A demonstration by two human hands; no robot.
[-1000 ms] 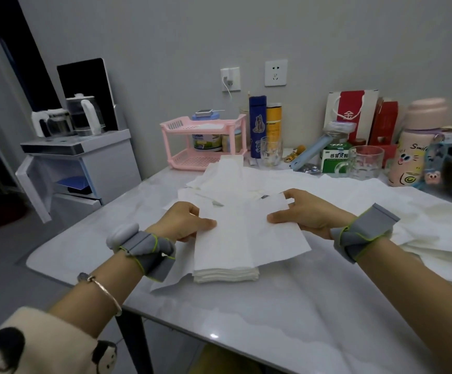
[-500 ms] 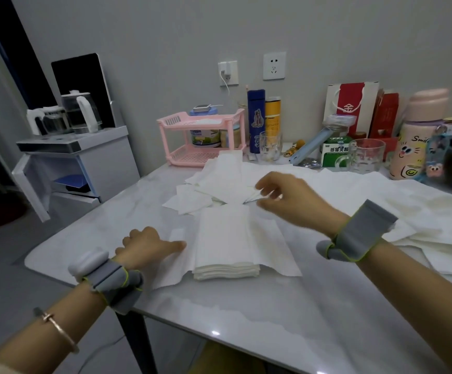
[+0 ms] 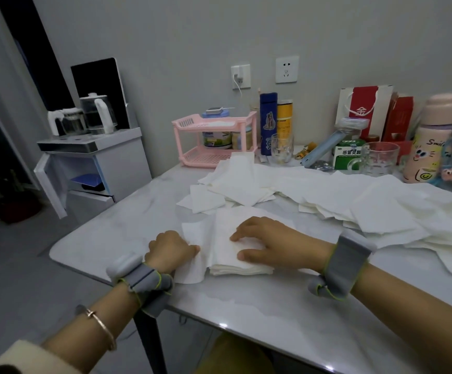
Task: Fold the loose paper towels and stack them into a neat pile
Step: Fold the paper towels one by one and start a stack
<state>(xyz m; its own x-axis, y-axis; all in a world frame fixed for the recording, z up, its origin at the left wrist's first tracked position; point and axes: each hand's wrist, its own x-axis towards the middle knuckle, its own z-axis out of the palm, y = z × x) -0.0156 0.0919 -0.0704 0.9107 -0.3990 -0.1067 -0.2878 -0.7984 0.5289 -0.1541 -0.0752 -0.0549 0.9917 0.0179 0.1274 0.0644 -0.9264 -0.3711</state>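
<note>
Atop the pile [image 3: 242,269], right hand [image 3: 270,242] presses flat-fingered to steady it; left hand [image 3: 169,249] alongside pinches a loose towel [image 3: 191,272].

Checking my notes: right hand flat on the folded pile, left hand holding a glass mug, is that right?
Not quite. In the head view the left hand grips the edge of a loose sheet beside the folded pile; the glass mug stands untouched at the back. The right hand does lie flat on it.

Folded stack [image 3: 223,247] before loose towels [image 3: 354,195], on table [image 3: 260,306].
</note>
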